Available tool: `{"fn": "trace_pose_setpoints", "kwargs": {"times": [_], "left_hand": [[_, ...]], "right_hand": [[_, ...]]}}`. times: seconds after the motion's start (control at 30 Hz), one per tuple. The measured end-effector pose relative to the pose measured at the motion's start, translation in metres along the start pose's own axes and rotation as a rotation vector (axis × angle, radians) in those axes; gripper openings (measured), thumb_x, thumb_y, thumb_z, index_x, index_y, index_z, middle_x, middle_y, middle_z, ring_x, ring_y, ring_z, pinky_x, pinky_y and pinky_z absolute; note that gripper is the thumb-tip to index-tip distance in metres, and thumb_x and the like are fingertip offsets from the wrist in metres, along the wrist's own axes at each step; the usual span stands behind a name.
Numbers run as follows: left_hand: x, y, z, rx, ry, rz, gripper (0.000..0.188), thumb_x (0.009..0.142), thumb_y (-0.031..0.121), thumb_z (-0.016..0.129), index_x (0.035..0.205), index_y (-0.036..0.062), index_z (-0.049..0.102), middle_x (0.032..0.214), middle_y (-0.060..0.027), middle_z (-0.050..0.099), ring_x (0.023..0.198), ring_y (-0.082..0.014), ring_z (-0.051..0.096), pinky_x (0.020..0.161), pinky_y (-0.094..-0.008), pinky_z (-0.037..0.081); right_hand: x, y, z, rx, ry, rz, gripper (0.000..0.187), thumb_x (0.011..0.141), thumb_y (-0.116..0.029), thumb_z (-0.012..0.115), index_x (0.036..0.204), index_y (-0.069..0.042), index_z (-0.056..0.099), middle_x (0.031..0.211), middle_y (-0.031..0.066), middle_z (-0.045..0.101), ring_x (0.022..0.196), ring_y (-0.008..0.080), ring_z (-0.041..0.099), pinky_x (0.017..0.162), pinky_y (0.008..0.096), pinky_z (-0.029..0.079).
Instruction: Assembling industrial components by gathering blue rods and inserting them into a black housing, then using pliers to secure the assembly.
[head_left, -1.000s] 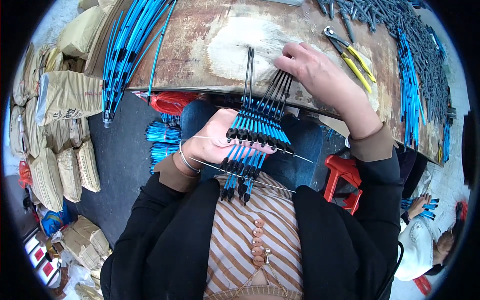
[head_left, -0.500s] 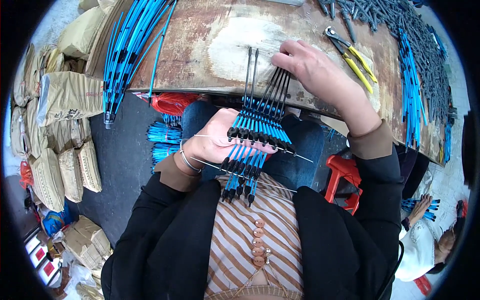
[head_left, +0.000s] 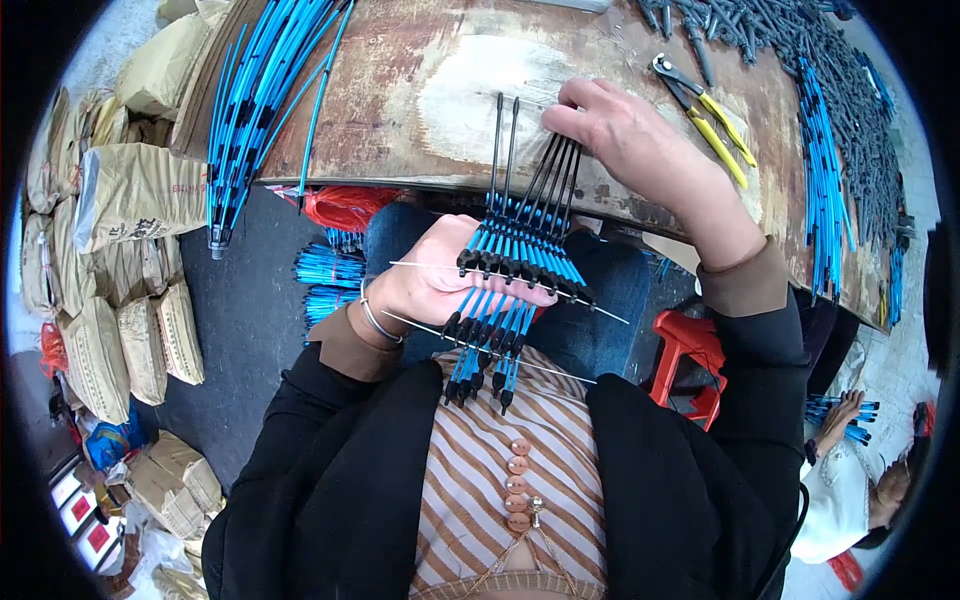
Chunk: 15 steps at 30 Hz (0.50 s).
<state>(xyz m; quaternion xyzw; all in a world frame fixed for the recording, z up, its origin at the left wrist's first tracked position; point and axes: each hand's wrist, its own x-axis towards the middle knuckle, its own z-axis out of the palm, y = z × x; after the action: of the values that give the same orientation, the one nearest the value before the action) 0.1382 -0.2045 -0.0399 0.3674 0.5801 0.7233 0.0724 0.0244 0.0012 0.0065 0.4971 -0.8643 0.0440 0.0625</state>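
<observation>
Blue-black rods (head_left: 512,245), too bunched to count, two wires (head_left: 612,315) across, left hand (head_left: 440,268) clamped round them. Right hand (head_left: 625,130)'s at the tips, can't tell if pinching. One pair of pliers (head_left: 725,129), scuffed desk (head_left: 380,125), one red stool (head_left: 686,345).

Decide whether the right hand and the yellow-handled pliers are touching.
Apart: the head view shows bare tabletop between the right hand and the yellow-handled pliers.
</observation>
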Motion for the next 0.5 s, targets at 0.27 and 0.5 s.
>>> {"fn": "trace_pose_setpoints", "kwargs": {"times": [0.27,0.5], "left_hand": [[-0.001,-0.007,-0.005,0.105,-0.067,-0.039,0.018,0.081,0.010,0.060,0.095,0.0017,0.067,0.093,-0.0089,0.069,0.068,-0.0200,0.064,0.059,-0.0275,0.049],[-0.013,0.005,0.011,0.091,-0.006,-0.027,0.020,0.080,0.006,0.058,0.099,0.0029,0.065,0.097,-0.0118,0.067,0.067,-0.0229,0.061,0.060,-0.0302,0.048]], "right_hand": [[0.006,-0.002,0.001,-0.154,-0.021,-0.025,0.029,0.076,-0.003,0.053,0.103,-0.012,0.049,0.097,0.0068,0.049,0.084,0.0201,0.053,0.075,0.0307,0.048],[0.007,-0.032,0.004,-0.329,0.044,-0.039,0.041,0.075,-0.004,0.055,0.112,-0.017,0.045,0.100,0.0061,0.049,0.085,0.0203,0.051,0.076,0.0295,0.049]]}}
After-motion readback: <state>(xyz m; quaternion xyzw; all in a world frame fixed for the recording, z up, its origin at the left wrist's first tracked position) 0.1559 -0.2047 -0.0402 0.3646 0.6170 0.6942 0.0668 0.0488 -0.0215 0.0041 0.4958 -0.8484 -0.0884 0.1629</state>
